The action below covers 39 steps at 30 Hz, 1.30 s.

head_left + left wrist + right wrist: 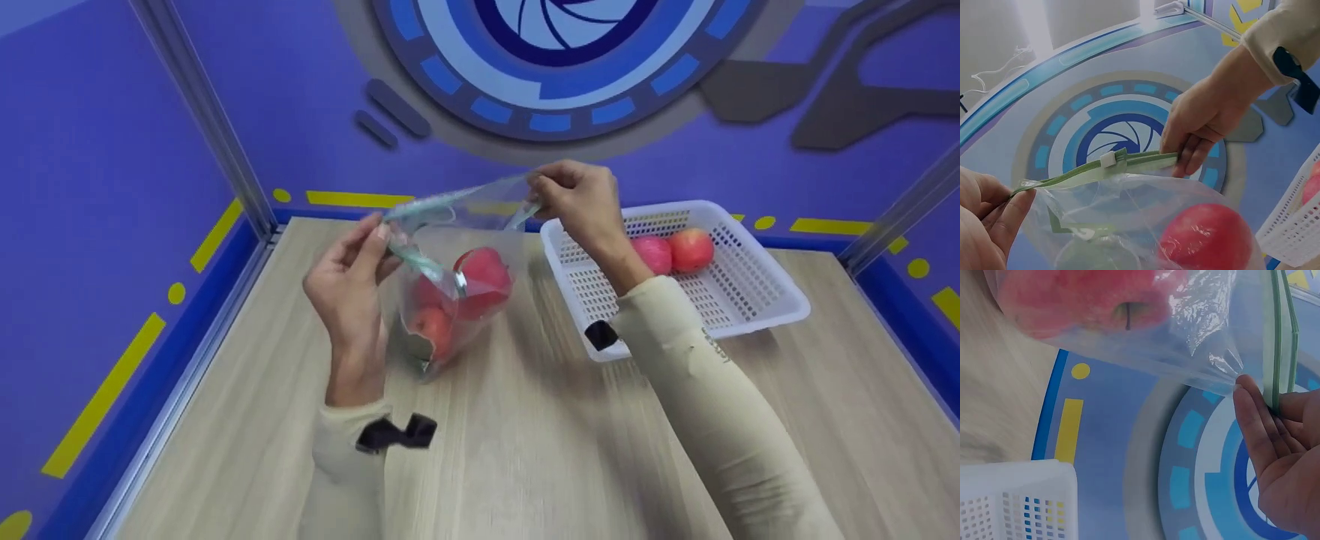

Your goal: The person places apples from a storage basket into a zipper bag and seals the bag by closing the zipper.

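Note:
A clear zip bag (469, 236) with a green slider strip hangs between my two hands, its mouth towards the top. Inside lie several red apples (484, 274), and one fills much of the bag in the right wrist view. My left hand (349, 289) pinches one top corner between thumb and fingers. At the opposite corner, my right hand (581, 199) pinches the strip's end. The white slider (1108, 160) sits along the green strip (1084, 169) in the left wrist view.
A white plastic basket (750, 300) stands at the right on the wooden table (510, 450), with two apples (691, 250) visible in it. Blue printed panels (300, 112) enclose the table at the back and both sides.

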Each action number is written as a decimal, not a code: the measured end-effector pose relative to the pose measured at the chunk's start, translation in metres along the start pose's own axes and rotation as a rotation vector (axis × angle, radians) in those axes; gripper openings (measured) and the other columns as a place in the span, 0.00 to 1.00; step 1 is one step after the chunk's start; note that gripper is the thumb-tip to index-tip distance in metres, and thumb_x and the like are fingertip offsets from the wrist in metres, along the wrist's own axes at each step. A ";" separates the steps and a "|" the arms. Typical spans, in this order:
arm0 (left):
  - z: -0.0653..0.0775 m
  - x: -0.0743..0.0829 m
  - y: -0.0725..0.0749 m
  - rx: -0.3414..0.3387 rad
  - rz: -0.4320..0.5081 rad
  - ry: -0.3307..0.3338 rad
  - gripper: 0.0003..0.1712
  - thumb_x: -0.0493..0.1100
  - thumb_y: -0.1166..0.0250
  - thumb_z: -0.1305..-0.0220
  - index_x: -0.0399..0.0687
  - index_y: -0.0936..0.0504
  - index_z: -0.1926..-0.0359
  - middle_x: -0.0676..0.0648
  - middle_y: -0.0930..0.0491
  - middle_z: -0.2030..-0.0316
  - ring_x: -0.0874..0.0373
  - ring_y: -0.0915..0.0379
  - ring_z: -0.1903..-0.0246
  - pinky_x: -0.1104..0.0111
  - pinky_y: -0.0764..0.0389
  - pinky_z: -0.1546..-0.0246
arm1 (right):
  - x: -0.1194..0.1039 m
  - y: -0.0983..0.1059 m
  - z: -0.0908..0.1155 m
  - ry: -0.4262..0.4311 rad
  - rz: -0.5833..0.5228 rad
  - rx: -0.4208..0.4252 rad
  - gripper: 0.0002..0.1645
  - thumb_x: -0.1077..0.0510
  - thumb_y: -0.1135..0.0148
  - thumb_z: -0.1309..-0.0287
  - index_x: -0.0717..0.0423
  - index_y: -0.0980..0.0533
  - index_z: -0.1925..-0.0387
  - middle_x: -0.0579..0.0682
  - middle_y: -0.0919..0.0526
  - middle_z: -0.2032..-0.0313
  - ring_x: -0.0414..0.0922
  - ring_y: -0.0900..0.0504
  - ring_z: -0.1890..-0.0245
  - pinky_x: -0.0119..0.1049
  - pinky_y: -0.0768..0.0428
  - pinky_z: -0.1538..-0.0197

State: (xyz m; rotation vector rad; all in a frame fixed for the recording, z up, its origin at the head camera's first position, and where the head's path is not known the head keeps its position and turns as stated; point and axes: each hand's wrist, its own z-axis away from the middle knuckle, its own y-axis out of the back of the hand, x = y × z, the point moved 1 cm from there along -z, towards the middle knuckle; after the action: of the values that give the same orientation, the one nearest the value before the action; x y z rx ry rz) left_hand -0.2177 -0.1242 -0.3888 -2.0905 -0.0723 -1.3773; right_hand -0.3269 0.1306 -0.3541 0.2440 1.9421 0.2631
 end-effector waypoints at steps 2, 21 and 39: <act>-0.013 0.006 -0.010 -0.012 0.013 -0.014 0.12 0.30 0.28 0.32 0.31 0.11 0.49 0.34 0.12 0.58 0.48 0.12 0.63 0.61 0.10 0.60 | -0.003 0.004 -0.006 0.008 -0.014 0.007 0.09 0.65 0.35 0.28 0.66 0.12 0.56 0.59 0.10 0.66 0.45 0.10 0.70 0.36 0.11 0.63; -0.029 -0.006 -0.026 -0.124 -0.157 -0.061 0.12 0.32 0.25 0.33 0.34 0.10 0.50 0.41 0.10 0.59 0.49 0.12 0.62 0.62 0.10 0.60 | 0.010 0.030 -0.004 0.036 0.010 0.000 0.12 0.63 0.36 0.26 0.68 0.15 0.49 0.63 0.11 0.60 0.43 0.11 0.66 0.34 0.11 0.60; 0.037 -0.037 -0.001 -0.132 -0.135 0.022 0.14 0.30 0.29 0.31 0.35 0.11 0.46 0.39 0.13 0.54 0.50 0.15 0.60 0.66 0.11 0.57 | 0.058 0.056 0.049 0.241 -0.035 -0.058 0.11 0.64 0.34 0.27 0.67 0.14 0.50 0.57 0.11 0.62 0.45 0.14 0.66 0.36 0.12 0.60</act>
State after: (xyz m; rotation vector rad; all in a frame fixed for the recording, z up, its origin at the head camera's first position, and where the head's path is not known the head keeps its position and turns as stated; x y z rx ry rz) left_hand -0.2050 -0.0937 -0.4291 -2.2128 -0.1183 -1.5217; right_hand -0.2998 0.2039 -0.4066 0.1447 2.1714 0.3376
